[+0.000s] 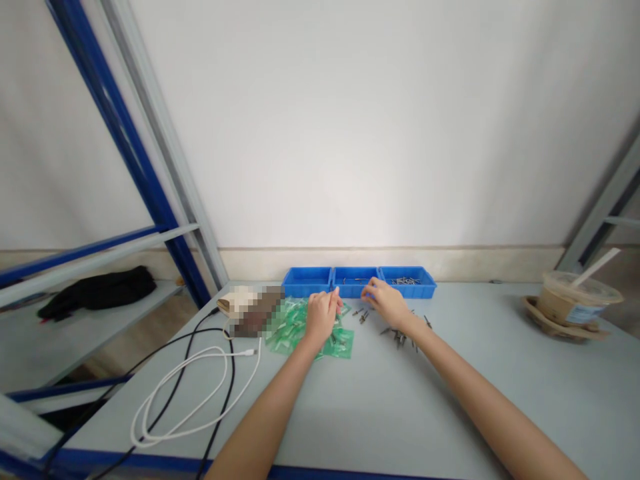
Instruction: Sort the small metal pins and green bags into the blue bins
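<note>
My left hand (pixel 323 313) is over a spread of green-tinted clear plastic bags (pixel 289 333), its thumb and fingers drawn together. Whatever it holds, if anything, is hidden. To its right my right hand (pixel 385 301) has its fingers curled inward in a pinch by the front of the middle blue bin (pixel 355 289). No object shows clearly in that pinch. Between the hands lie a few small metal pin-like parts (pixel 364 317). A loose pile of similar dark metal parts (pixel 400 339) sits under my right wrist, partly covered by it.
Beside the middle bin stand a left blue bin (pixel 305 291) and a right blue bin (pixel 417 291) holding many thin metal pieces. A white cable (pixel 200 432) and black cables lie at left, near a blurred-out item (pixel 257 313). A lidded cup (pixel 570 300) rests at far right.
</note>
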`<state>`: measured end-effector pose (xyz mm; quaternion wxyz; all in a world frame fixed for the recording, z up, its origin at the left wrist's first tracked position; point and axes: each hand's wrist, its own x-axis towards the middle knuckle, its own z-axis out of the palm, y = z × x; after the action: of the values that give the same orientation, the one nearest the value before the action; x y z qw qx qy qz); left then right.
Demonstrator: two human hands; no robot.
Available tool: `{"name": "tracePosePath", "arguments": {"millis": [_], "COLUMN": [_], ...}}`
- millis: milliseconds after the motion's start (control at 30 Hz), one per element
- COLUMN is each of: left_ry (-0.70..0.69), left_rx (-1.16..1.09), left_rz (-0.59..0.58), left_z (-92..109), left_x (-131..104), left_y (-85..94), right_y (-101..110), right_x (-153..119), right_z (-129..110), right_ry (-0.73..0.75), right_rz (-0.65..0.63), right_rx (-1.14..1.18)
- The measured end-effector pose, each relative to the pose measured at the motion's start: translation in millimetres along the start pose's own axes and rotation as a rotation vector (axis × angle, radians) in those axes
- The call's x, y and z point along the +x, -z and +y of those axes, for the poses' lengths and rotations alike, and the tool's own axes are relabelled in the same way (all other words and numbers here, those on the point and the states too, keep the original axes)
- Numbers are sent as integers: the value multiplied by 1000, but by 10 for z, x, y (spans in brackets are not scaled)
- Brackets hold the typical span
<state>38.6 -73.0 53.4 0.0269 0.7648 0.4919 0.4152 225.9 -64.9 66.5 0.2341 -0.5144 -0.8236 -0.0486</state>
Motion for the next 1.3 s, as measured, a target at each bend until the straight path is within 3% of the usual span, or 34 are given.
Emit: {"name": "tracePosePath", "arguments": {"millis": [67, 133, 300, 433, 533, 633, 833, 1033, 1300], "left_ry": [-18, -33, -84, -234, -402, -474, -416, -269, -371], "left_rx": [-11, -33, -82, 85, 253, 346, 328, 229, 208], "left_rz": [-24, -49, -213, -240, -237, -252, -181, -204, -215], "left_z": [15, 30, 82, 166, 217, 220, 168, 187, 159], "left_x": [-4, -16, -66, -112, -137, -142, -125, -113, -109], "left_y": [-20, -47, -86, -76, -78, -101, -140, -117, -88], "right_y": [-91, -160, -188, -124, -68, -25, 8, 27, 122], "right_x": [-200, -334, -396, -379, -362, -336, -325, -363, -372], "right_z": [39, 72, 90, 57, 32, 18, -3, -29, 4], "right_ry": [82, 60, 20, 0, -90, -158, -77, 7, -59], "right_rz": [-84, -109, -180, -165, -122, -103, -79, -23, -41], "right_rx": [-7, 6, 72, 105, 179, 294, 480, 263, 128]}}
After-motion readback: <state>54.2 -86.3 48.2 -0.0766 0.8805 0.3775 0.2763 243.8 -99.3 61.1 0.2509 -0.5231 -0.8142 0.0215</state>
